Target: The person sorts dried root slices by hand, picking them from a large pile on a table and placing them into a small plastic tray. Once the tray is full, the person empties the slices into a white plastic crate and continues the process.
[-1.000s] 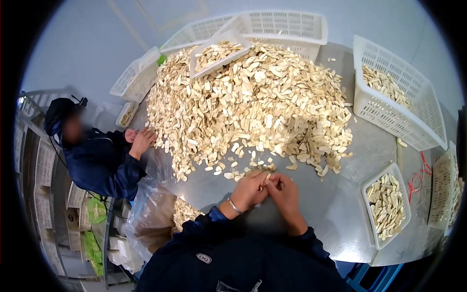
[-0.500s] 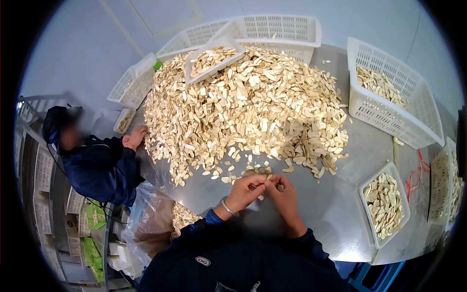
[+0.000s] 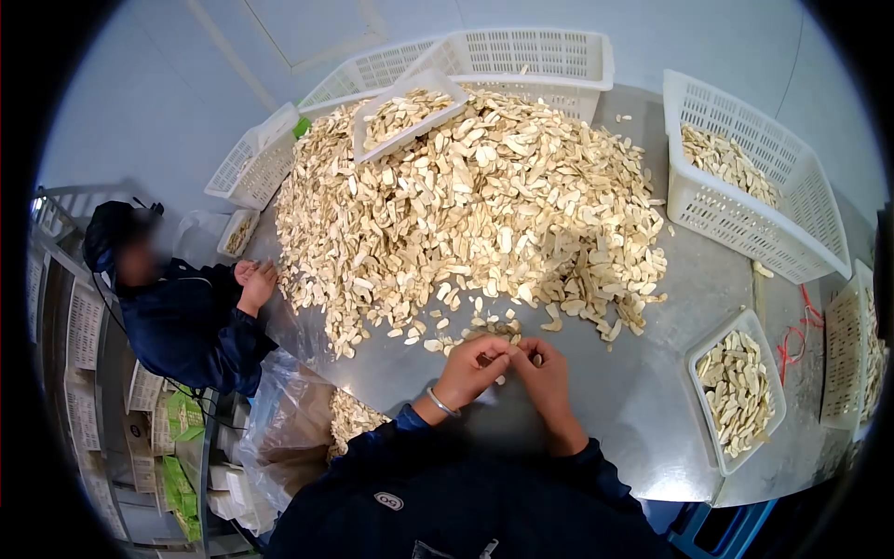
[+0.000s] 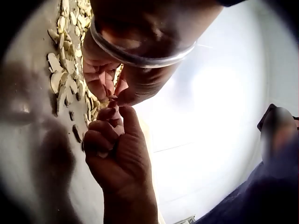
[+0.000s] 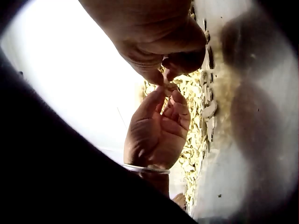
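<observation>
My left hand (image 3: 472, 370) and right hand (image 3: 543, 373) meet fingertip to fingertip over the steel table, at the near edge of a large heap of pale dried slices (image 3: 438, 196). A silver bangle (image 5: 147, 169) circles the left wrist. Thumb and fingers of both hands pinch one small dried slice (image 5: 171, 87), which the fingertips mostly cover. The right hand's other fingers (image 4: 100, 137) are curled in toward the palm. A few loose slices (image 3: 433, 345) lie just beyond the left hand.
A white tray of slices (image 3: 695, 368) stands at right, with a large white basket (image 3: 745, 219) behind it. Another tray (image 3: 410, 124) rests on the heap. Red string (image 3: 792, 345) lies near the right edge. At left, another person (image 3: 186, 317) works at the heap.
My hands have kept together, with small finger shifts; the slice showed more plainly a second ago. The other person's hands have drawn back slightly from the heap and come together.
</observation>
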Demonstrator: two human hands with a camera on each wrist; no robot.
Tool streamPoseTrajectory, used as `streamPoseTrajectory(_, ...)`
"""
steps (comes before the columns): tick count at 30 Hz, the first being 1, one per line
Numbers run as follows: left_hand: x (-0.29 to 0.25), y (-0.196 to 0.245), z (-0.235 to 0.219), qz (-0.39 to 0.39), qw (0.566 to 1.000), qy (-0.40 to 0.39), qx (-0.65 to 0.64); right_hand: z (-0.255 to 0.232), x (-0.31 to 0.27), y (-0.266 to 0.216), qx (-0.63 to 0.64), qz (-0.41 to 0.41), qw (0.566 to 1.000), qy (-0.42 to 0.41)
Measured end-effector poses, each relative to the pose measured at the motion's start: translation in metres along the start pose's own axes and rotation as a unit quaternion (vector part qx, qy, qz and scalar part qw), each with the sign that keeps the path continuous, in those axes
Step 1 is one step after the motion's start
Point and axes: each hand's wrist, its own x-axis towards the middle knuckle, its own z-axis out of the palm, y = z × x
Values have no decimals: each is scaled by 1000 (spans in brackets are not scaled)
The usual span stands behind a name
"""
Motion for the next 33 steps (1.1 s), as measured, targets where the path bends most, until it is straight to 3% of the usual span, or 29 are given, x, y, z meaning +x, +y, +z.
streamPoseTrajectory(2,1,-4,0,18,1000,4,1,1,0,-1,16,5,1000,0)
streamPoseTrajectory(11,-1,0,-3,-77,986,-50,-137,-6,4,7,44,19,997,-57)
streamPoseTrajectory(14,-1,-9,-1,-129,958,-11,-256,0,2,3,130,11,991,32)
streamPoseTrajectory(17,-1,-14,-3,-126,945,4,-302,-4,1,-5,136,36,989,37)
streamPoseTrajectory(23,0,-10,0,-125,955,29,-268,-1,-1,-5,76,28,995,-50)
streamPoseTrajectory(26,-3,-7,-2,-93,980,-22,-174,-2,2,7,24,-29,997,-67)
streamPoseTrajectory(29,-3,0,-7,-137,978,-36,-153,-9,5,12,132,59,987,-72)
streamPoseTrajectory(32,18,-3,-23,-70,996,-19,-59,-10,1,-10,240,109,962,-67)
streamPoseTrajectory(33,31,-6,-33,-21,996,10,87,-10,2,-10,263,116,956,-65)
